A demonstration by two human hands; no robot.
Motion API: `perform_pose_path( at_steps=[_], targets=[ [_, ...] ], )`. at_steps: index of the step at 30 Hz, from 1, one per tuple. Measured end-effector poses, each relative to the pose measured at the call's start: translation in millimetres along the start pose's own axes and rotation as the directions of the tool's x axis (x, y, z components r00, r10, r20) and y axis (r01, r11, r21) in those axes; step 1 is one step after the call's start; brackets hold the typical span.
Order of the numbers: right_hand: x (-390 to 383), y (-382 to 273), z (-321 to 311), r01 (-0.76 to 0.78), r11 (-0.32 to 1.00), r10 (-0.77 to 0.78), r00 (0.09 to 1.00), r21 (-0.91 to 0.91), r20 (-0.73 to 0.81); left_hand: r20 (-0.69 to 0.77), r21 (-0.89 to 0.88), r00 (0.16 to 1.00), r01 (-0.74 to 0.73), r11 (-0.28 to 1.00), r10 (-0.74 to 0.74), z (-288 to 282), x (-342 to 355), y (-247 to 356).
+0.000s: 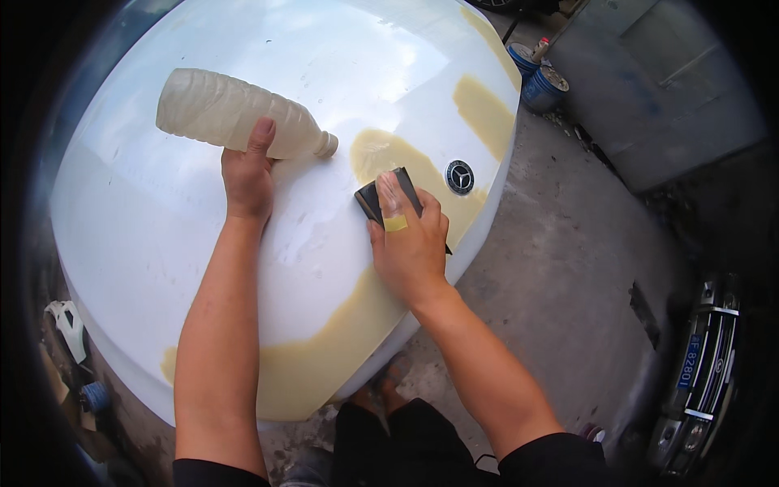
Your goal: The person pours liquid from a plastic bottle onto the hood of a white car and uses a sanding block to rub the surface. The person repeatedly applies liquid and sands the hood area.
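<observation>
My left hand point(247, 178) is closed round a cloudy plastic bottle point(223, 105), which it holds on its side over a white car hood point(308, 252), neck toward the right. In my right hand point(410, 235) is a dark sanding block point(369, 199), pressed on the hood at the edge of a yellowish filler patch point(377, 150). A finger of that hand has a clear covering and a strip of yellow tape point(395, 223). Beside the block sits a round emblem point(459, 177). The block's underside is hidden.
Another yellowish area point(324, 357) runs along the hood's near edge, and one more patch point(483, 114) lies at the far right. Blue buckets point(544, 88) stand on the grey floor point(560, 260). A metal panel point(657, 89) and a car's front end point(702, 365) are at the right.
</observation>
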State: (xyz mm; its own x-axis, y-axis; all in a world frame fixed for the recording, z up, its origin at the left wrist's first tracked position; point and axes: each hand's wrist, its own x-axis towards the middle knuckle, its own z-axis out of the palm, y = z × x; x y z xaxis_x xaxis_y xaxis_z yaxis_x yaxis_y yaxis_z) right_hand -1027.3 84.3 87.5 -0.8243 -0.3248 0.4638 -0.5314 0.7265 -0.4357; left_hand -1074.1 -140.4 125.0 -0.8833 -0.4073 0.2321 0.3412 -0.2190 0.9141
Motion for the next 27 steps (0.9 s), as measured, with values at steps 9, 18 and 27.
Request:
perform_pose_path(
  at_steps=[9, 18, 27],
  targets=[
    [3, 1, -14, 0.008, 1.000, -0.008, 1.000, -0.030, 0.010, 0.020, -0.008, 0.999, -0.030, 1.000, 0.030, 6, 1, -2],
    [-98, 1, -38, 0.021, 0.998, -0.028, 0.991, 0.057, 0.131, 0.024, 0.059, 1.000, -0.013, 0.998, 0.011, -5, 0, 1],
    [18, 25, -16, 0.065, 0.992, -0.066, 0.998, 0.104, 0.009, 0.007, 0.042, 1.000, -0.010, 0.999, 0.010, -2, 1, 2]
  ],
)
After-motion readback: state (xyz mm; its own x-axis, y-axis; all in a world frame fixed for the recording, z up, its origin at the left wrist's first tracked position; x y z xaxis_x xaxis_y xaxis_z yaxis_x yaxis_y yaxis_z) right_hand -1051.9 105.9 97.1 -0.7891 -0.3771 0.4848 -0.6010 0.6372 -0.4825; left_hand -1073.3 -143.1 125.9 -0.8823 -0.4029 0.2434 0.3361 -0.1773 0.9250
